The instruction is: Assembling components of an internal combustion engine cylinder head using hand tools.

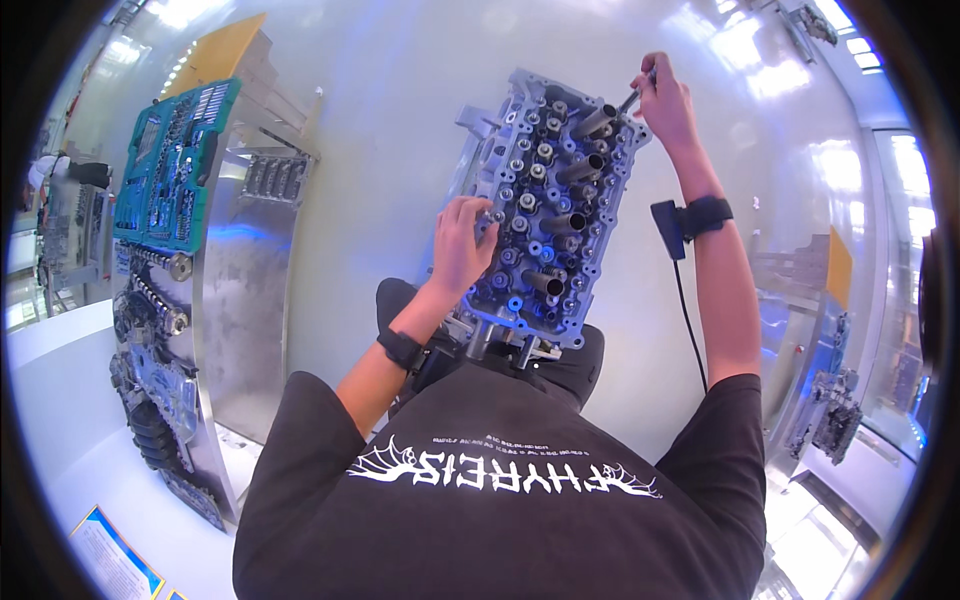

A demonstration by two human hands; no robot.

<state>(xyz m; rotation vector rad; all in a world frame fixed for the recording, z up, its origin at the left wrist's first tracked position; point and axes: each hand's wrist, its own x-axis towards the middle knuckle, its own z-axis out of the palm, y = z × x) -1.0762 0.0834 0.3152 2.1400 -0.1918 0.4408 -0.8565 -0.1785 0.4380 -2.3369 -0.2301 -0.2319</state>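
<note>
A grey metal engine cylinder head [617,180] lies in front of me, with several upright tubes [590,165] down its middle and rows of round valve parts beside them. My left hand [462,245] is at its left edge, fingers bent at the rim and thumb spread apart from them, holding nothing that I can see. At the far right corner, my right hand [665,105] is closed round a slim metal rod-like tool [630,101]. The tool's lower end points at the cylinder head's edge; whether it touches is too small to tell. My fingers hide its upper part.
A teal tool case [212,165] full of sockets lies open on a metal bench [240,320] at left, near camshafts [160,300] and dark engine parts [165,400]. A black cable [686,320] hangs from the device [668,228] on my right forearm. More engine parts [838,415] stand at right.
</note>
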